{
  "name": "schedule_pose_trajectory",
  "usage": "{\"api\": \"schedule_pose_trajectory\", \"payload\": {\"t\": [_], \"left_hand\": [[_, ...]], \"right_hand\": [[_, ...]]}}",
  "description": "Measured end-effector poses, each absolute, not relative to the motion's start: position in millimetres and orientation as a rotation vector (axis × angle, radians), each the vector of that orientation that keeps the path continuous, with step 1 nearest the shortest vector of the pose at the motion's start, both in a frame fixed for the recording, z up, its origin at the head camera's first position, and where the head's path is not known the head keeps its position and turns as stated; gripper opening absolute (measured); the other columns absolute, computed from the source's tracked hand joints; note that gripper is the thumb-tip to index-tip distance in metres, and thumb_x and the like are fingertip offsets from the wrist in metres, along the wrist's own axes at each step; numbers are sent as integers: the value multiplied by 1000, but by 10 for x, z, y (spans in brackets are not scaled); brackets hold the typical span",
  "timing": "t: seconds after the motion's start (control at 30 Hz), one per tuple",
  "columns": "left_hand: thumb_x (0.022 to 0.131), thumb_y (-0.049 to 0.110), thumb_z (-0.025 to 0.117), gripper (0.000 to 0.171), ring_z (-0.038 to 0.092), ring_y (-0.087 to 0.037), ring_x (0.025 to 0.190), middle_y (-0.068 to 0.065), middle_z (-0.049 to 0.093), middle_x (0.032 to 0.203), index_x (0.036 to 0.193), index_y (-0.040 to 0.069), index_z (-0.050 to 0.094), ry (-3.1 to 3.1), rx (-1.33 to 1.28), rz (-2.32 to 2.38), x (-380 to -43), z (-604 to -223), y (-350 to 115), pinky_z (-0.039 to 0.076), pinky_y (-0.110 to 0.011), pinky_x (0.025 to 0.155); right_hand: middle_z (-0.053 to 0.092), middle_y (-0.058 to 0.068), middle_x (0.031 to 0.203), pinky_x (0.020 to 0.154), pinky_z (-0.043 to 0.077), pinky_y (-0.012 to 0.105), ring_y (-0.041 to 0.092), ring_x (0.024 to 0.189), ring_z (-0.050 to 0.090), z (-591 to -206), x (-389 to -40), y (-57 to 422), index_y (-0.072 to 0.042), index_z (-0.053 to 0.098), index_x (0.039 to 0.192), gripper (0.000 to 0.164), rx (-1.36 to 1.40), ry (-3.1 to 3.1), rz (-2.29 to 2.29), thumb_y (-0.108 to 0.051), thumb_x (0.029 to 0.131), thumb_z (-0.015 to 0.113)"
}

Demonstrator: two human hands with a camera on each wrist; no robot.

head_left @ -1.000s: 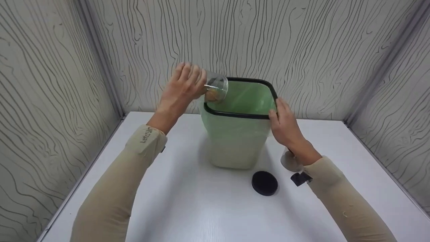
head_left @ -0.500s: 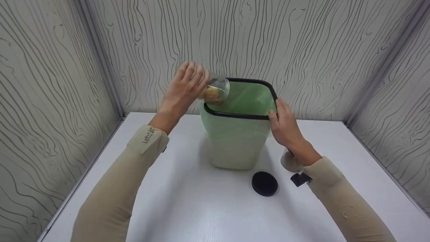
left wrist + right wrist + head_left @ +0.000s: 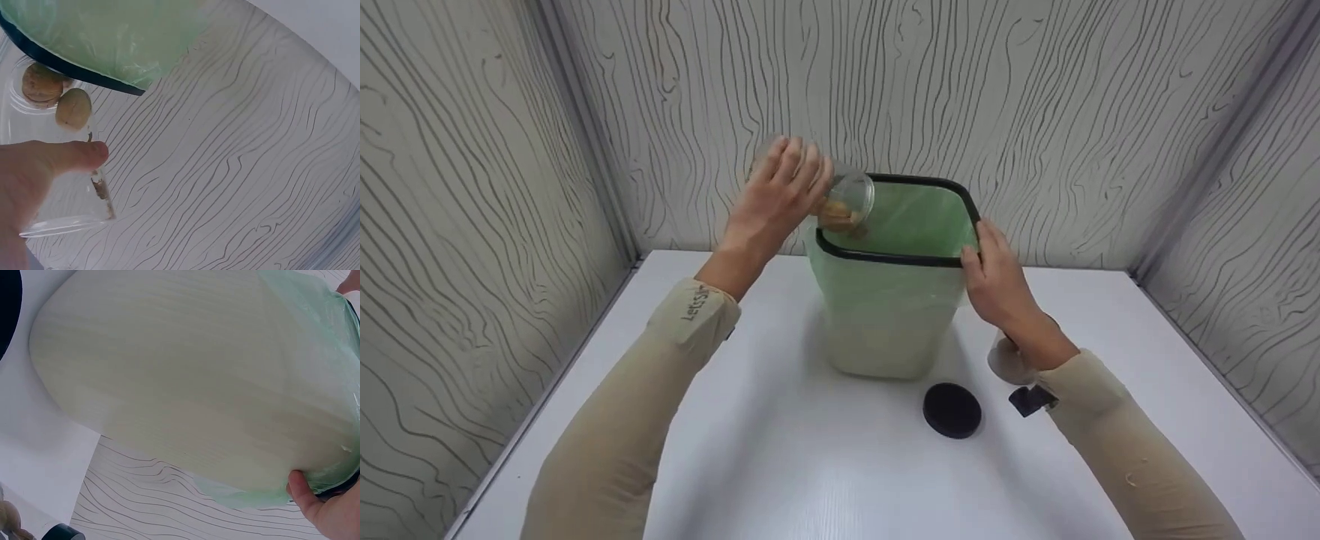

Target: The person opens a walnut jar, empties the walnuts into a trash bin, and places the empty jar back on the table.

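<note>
My left hand (image 3: 780,187) grips a clear plastic jar (image 3: 851,187), tipped with its mouth over the left rim of a trash bin (image 3: 885,322). Brown walnuts (image 3: 42,84) lie near the jar's mouth, and dark crumbs (image 3: 100,188) cling along its side. A pale green bag lines the bin, held by a black rim (image 3: 892,259). On the bin's right side, my right hand (image 3: 997,277) holds the rim, thumb outside the bag in the right wrist view. The bottom of the bin's inside is hidden.
A round black lid (image 3: 952,410) lies on the white table (image 3: 795,465) in front of the bin. Behind my right wrist stands another jar (image 3: 1009,360), partly hidden. Wood-patterned panels (image 3: 697,90) enclose the table at the back and sides.
My left hand has shifted slightly right with the jar, and the walnuts have slid and changed position near its mouth. My right hand and the bin stay in place.
</note>
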State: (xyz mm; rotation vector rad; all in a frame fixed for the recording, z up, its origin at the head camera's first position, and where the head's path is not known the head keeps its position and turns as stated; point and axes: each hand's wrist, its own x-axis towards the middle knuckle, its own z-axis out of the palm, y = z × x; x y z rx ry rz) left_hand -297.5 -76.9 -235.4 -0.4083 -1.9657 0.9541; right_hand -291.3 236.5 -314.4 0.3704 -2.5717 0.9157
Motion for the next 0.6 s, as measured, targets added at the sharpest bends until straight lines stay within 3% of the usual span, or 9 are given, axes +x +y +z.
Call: {"api": "schedule_pose_trajectory", "payload": {"t": [0.6], "left_hand": [[80,17,78,80,44,-27,134,-9,45,145,146,12,33,-2009,-442,951,-2945,-2310,-729,34,-38,116]], "right_hand": [[19,28,158,120,18,54,42,148,19,-3135,-2909,2368,9,18,151,61,369,-2584,916,-27,104,31]]}}
